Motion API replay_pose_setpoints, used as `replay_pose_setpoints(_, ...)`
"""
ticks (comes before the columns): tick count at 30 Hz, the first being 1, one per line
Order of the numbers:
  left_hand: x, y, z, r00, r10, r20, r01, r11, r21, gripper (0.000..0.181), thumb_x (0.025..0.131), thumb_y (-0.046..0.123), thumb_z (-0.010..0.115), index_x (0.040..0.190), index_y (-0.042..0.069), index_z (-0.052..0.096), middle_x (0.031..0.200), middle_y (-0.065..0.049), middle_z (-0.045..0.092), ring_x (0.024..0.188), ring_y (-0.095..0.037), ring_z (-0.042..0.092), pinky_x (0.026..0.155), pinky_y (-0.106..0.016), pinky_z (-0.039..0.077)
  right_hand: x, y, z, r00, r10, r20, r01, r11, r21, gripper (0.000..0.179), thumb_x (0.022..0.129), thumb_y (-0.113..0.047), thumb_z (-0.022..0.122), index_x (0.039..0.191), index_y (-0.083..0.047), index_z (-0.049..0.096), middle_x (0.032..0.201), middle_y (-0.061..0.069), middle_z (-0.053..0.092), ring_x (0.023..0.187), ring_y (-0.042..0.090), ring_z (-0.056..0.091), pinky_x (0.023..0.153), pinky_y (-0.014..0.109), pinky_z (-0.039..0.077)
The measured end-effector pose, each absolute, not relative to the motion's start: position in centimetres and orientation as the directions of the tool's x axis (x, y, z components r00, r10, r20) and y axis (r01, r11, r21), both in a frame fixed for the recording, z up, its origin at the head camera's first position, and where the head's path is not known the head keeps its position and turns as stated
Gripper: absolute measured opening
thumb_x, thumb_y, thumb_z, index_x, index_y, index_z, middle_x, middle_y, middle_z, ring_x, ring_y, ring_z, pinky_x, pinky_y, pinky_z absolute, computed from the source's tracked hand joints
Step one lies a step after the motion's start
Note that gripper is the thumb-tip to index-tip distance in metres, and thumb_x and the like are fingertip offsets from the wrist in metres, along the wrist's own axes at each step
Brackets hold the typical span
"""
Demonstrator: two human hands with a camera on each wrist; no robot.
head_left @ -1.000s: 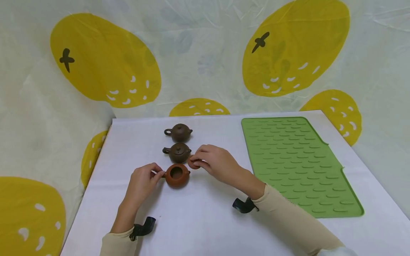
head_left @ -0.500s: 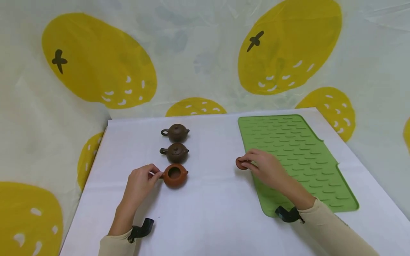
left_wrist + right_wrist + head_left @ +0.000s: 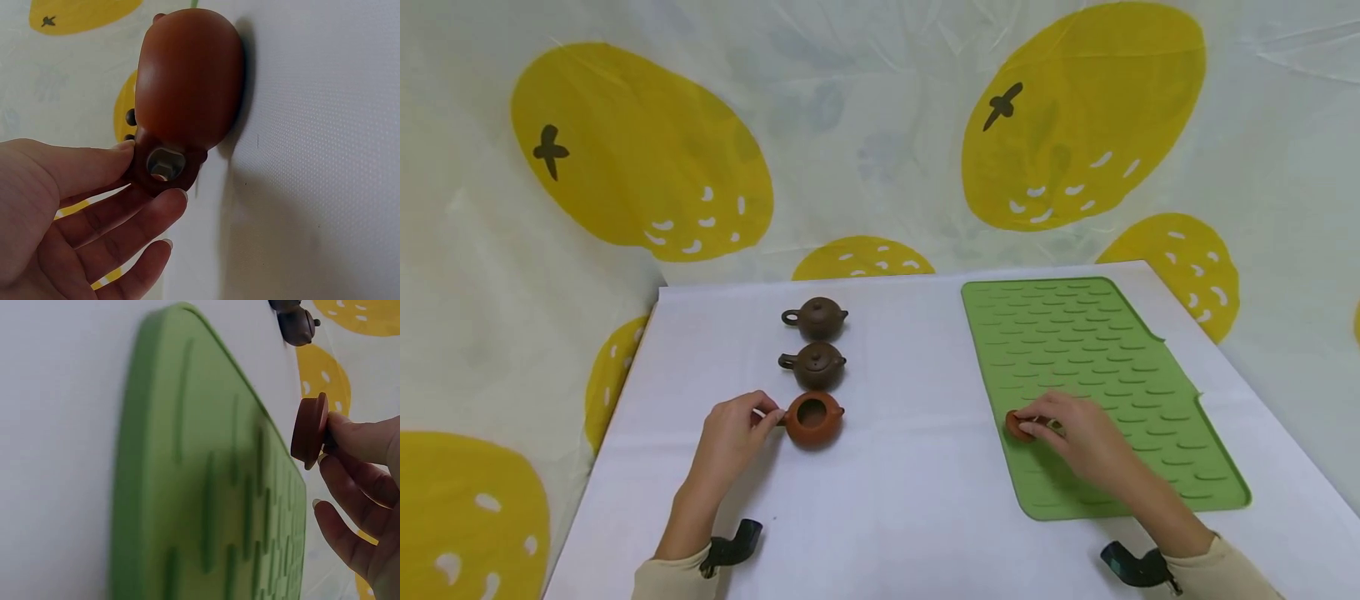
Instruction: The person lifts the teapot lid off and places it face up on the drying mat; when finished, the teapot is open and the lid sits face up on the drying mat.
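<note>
A small reddish-brown clay teapot (image 3: 815,425) stands lidless on the white tabletop, its round opening facing up. My left hand (image 3: 737,432) pinches its handle (image 3: 145,164) between thumb and fingers. Over the near left part of a green ridged mat (image 3: 1078,350), my right hand (image 3: 1086,437) holds the teapot's reddish lid (image 3: 309,431) by its knob. In the right wrist view the lid hangs above the mat, tilted on its side as that camera sees it; the knob is mostly hidden behind the fingertips.
Two dark brown lidded teapots, a middle one (image 3: 818,367) and a far one (image 3: 821,319), stand in a column behind the reddish one. White cloth (image 3: 910,500) covers the table, and a curtain with yellow fruit shapes (image 3: 647,158) hangs behind it.
My right hand has carried the lid rightward from beside the reddish teapot, across the table and over the green mat. The left hand has stayed on the teapot's handle.
</note>
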State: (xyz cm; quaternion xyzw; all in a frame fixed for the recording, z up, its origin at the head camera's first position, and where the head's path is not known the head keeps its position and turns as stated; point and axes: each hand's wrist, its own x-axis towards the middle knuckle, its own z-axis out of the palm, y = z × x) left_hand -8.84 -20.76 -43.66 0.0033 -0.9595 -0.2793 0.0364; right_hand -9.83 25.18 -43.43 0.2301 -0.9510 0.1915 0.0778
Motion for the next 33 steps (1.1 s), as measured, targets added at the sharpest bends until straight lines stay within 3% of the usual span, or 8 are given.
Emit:
replay_pose_setpoints(7, -8.6, -20.8, -43.4, -0.997, -0.033, 0.069, 0.009, 0.843, 0.538, 0.005, 0.09, 0.016, 0.078, 0.09, 0.012, 0.076, 0.083, -0.003, 0.075, 0.069, -0.014, 0.055, 0.064, -0.026, 0.043, -7.9, 25.7, -44.5, -0.91, -0.369, 0.189, -0.415, 0.826, -0.382, 0.014, 0.085, -0.016, 0.081, 0.099, -0.02, 0.078, 0.094, -0.01, 0.075, 0.083, 0.009, 0.07, 0.072, 0.029, 0.057)
replay_pose_setpoints(16, -8.8, -20.8, -43.8, -0.996, -0.028, 0.083, 0.021, 0.843, 0.537, 0.004, 0.09, 0.015, 0.078, 0.09, 0.011, 0.076, 0.082, -0.004, 0.075, 0.067, -0.013, 0.054, 0.063, -0.025, 0.043, -7.3, 26.1, -45.2, -0.911, -0.335, 0.239, -0.409, 0.805, -0.429, 0.017, 0.082, -0.011, 0.082, 0.097, -0.018, 0.078, 0.092, -0.008, 0.076, 0.078, -0.002, 0.065, 0.067, 0.024, 0.056)
replay_pose_setpoints(29, -8.8, -20.7, -43.7, -0.998, -0.038, 0.058, -0.001, 0.846, 0.534, 0.006, 0.091, 0.017, 0.077, 0.092, 0.011, 0.075, 0.084, -0.004, 0.075, 0.07, -0.015, 0.056, 0.065, -0.026, 0.045, -8.0, 27.2, -45.0, -0.922, -0.322, 0.216, -0.386, 0.816, -0.43, 0.018, 0.087, -0.006, 0.077, 0.102, -0.013, 0.078, 0.098, 0.003, 0.08, 0.082, 0.014, 0.074, 0.068, 0.027, 0.058)
replay_pose_setpoints(33, -8.8, -20.6, -43.7, -0.998, -0.037, 0.045, -0.007, 0.848, 0.53, 0.008, 0.091, 0.019, 0.077, 0.093, 0.012, 0.075, 0.084, -0.004, 0.075, 0.071, -0.015, 0.056, 0.066, -0.026, 0.046, -8.1, 27.6, -45.1, -0.924, -0.317, 0.212, -0.38, 0.822, -0.425, 0.018, 0.087, -0.004, 0.076, 0.103, -0.012, 0.078, 0.099, 0.004, 0.08, 0.083, 0.013, 0.073, 0.068, 0.028, 0.058)
